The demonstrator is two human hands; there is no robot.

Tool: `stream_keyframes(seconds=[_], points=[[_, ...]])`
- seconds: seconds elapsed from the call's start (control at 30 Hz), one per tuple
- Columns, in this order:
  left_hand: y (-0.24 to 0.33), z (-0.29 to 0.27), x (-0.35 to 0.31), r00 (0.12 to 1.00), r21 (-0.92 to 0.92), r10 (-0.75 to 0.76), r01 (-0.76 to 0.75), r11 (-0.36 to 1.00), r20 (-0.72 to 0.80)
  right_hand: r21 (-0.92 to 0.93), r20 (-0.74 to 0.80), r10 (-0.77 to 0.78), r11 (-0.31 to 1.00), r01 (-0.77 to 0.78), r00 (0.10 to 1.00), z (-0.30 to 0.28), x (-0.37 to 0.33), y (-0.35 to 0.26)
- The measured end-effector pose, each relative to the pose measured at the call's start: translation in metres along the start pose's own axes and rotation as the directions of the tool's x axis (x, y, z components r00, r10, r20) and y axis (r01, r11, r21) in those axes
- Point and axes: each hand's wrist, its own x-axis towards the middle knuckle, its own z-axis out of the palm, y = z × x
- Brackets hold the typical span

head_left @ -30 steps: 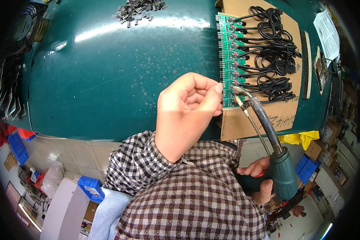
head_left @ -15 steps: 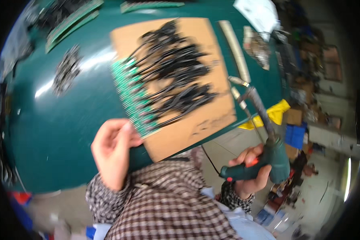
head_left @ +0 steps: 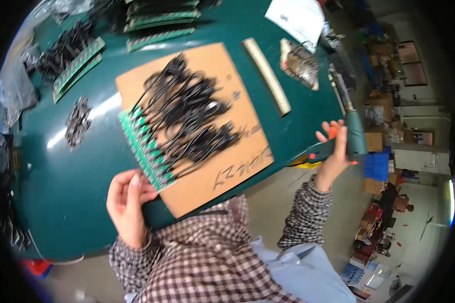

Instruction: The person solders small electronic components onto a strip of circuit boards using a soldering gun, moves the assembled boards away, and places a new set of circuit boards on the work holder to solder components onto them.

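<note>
A green strip circuit board point(head_left: 145, 154) lies along the left edge of a brown cardboard sheet point(head_left: 202, 194). Black cables point(head_left: 189, 111) run from the board to the right in bundles. My left hand point(head_left: 127, 204) is closed at the board's near corner, thumb and curled fingers against its edge; part of the grip is hidden. At the table's right side, my right hand point(head_left: 334, 149) holds a dark green soldering gun point(head_left: 356, 136) loosely round its handle, which has an orange trigger. The gun's tip points away from me, close to the table's right edge.
More green boards with cables point(head_left: 78, 68) lie at the far left, and others are stacked point(head_left: 162, 22) at the back. A small dark heap point(head_left: 79, 122), a pale bar point(head_left: 267, 76), a plastic bag point(head_left: 299, 63) and white paper point(head_left: 297, 20) rest on the green table point(head_left: 60, 197).
My right hand has carried the soldering gun away from the cardboard, outward to the far right. My left hand stays at the board's corner. The whole view has shifted.
</note>
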Motion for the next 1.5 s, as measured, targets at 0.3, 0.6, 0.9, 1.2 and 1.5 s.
stream_keyframes(seconds=[0.3, 0.6, 0.9, 1.2, 1.5], points=[[-0.012, 0.006, 0.011, 0.993, -0.136, 0.015, 0.0, 0.991, 0.114, 0.131, 0.666, 0.218, 0.907, -0.4, 0.714, -0.026, -0.138, -0.045], [-0.012, -0.002, 0.01, 0.99, -0.15, 0.004, 0.017, 0.989, 0.138, -0.174, 0.764, 0.535, 0.71, -0.682, 0.361, -0.017, -0.172, -0.051], [-0.015, -0.002, 0.012, 0.986, -0.122, 0.048, -0.029, 0.992, 0.159, -0.105, 0.72, 0.445, 0.829, -0.55, 0.533, -0.008, -0.182, -0.045], [-0.015, -0.001, 0.011, 0.985, -0.112, 0.056, -0.038, 0.993, 0.165, -0.132, 0.72, 0.438, 0.848, -0.514, 0.538, -0.008, -0.181, -0.046], [-0.017, -0.003, 0.012, 0.986, -0.14, 0.028, -0.005, 0.99, 0.167, -0.189, 0.668, 0.607, 0.698, -0.691, 0.431, -0.013, -0.175, -0.053]])
